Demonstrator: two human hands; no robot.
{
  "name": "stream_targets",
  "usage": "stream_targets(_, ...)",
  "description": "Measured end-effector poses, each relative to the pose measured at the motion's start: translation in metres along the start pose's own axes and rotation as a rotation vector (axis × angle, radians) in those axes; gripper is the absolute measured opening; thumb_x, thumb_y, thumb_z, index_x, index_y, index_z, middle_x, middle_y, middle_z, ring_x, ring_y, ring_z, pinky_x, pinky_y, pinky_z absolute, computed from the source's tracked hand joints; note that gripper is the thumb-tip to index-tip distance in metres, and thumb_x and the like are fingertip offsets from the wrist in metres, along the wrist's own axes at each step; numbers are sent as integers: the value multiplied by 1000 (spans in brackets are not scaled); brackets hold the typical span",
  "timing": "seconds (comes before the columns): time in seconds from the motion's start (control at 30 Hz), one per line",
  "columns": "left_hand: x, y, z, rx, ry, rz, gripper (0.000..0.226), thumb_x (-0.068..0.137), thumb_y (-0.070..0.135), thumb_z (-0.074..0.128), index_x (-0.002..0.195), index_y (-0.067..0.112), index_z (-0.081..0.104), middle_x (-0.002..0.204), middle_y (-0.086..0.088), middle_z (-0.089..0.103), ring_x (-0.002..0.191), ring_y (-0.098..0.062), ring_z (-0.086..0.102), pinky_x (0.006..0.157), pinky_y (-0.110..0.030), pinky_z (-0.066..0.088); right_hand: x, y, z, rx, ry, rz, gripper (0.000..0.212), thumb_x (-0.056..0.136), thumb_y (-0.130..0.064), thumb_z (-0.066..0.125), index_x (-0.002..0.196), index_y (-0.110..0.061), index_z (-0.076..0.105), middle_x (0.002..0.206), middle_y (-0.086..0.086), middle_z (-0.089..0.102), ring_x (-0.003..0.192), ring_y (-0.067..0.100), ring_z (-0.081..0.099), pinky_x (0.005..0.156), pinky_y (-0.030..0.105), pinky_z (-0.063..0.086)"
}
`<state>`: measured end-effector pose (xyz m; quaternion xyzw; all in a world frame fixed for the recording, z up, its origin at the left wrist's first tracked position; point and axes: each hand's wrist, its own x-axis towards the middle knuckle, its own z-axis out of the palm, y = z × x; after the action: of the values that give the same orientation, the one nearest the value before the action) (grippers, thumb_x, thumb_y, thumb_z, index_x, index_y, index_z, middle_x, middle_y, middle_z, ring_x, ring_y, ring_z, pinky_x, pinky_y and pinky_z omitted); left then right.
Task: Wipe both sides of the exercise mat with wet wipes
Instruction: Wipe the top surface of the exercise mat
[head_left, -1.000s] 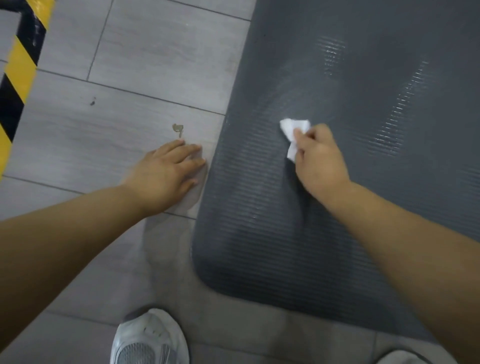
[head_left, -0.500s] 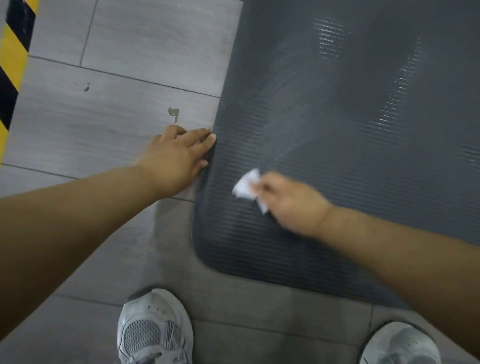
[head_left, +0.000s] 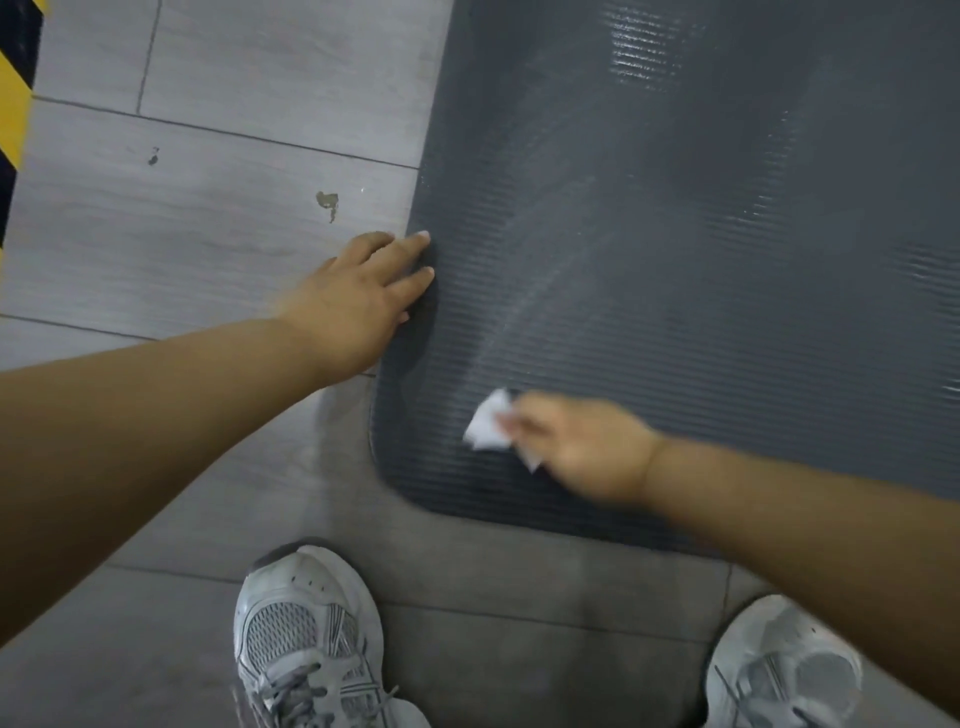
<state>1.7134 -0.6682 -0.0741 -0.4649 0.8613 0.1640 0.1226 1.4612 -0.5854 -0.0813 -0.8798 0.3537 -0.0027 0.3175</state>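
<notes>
Scuffed white trainers (head_left: 306, 639) with grey mesh panels and grey laces cover both feet; the left hand (head_left: 358, 301) and right hand (head_left: 582, 447) are bare.

White wipe (head_left: 485, 428) in my right hand (head_left: 582, 447), dark grey ribbed mat (head_left: 701, 312) beneath. Left of my left hand (head_left: 358, 301), I see pale grey floor (head_left: 182, 249) and yellow-black striped tape (head_left: 13, 104).

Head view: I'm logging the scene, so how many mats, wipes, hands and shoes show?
mat: 1
wipe: 1
hands, left hand and right hand: 2
shoes: 2
Total: 6
</notes>
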Motion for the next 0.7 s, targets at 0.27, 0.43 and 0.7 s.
stream_targets(0.27, 17, 27, -18, 76, -180, 52, 54, 98, 27, 43, 146, 8, 28, 147, -16, 26, 132, -36, 28, 109, -40, 28, -22, 39, -15, -249, 258, 523, 39, 94, -14, 40, 131, -5, 48, 116, 14, 46, 83, 32, 55, 66, 34, 43)
stream_targets(0.43, 28, 41, -25, 91, -248, -1, 63, 97, 41, 38, 150, 17, 14, 155, -10, -2, 142, -28, 3, 116, -36, 15, -48, -21, 30, -45, -108, -38, 37, 92, -22, 34, 102, -8, 66, 84, 5, 64, 61, 22, 61, 47, 26, 46)
stream_targets(0.7, 49, 64, 1, 64, -107, -76, 65, 97, 46, 26, 150, 12, 12, 158, -9, -5, 145, -28, -3, 119, -38, 4, -71, 84, -44, -152, 290, 789, 40, 95, -12, 38, 136, -13, 39, 121, 12, 41, 93, 28, 48, 72, 29, 35)
